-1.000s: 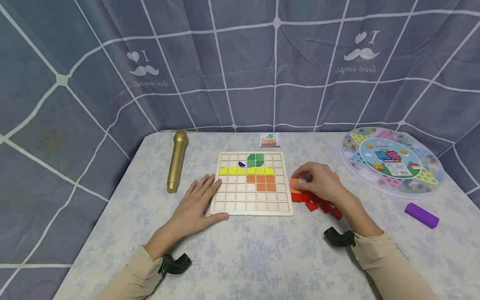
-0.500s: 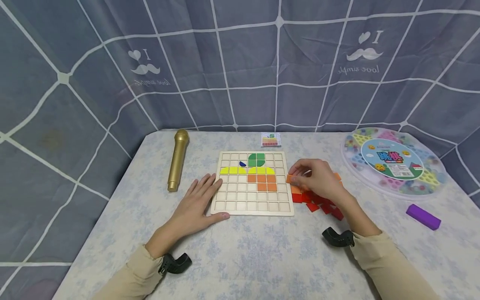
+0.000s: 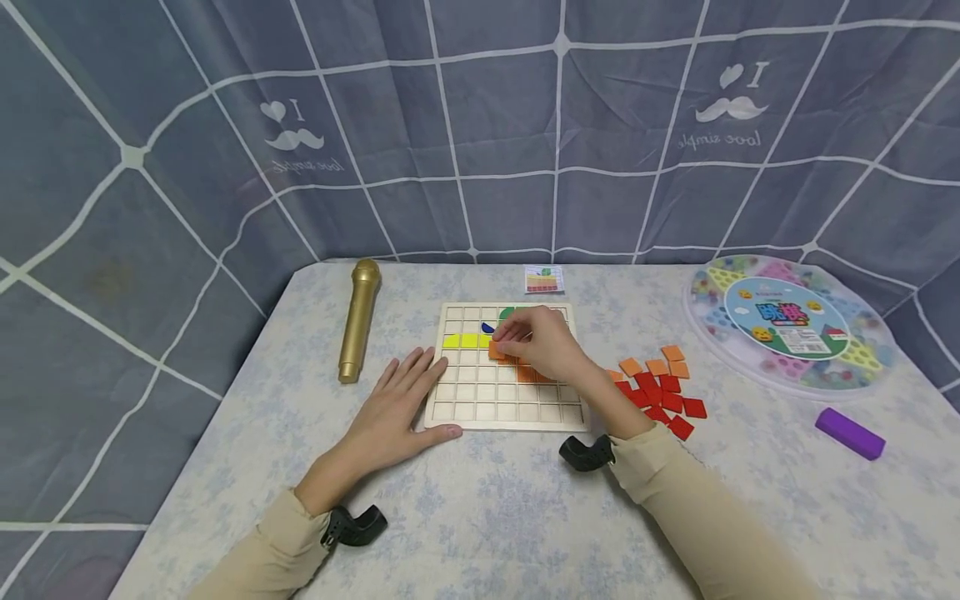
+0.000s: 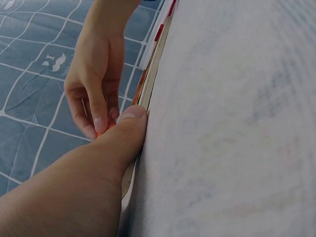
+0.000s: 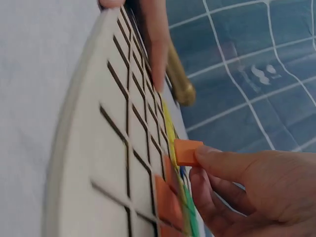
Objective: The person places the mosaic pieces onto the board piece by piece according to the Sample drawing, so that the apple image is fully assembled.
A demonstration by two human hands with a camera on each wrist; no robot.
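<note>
now pinching 1 orange tile (image 5: 186, 152) in right hand (image 3: 546, 343), over board (image 3: 486, 392) under fingertips; touching its edge with straight-fingered left hand (image 3: 390, 414). could drop tile askew by loosening early, or bump yellow tiles (image 3: 468, 341) beside fingertips by tilting.

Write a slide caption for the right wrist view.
Right fingers pinch an orange tile over the gridded board, with a gold microphone beyond.

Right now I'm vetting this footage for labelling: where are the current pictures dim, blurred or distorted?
Head: bright, with the board fairly clear; left wrist: dimmer, the cloth soft and smeary; right wrist: the board's near edge looks soft and bowed, though straight in the head view, so probably lens distortion, while the orange tile is clearer.
</note>
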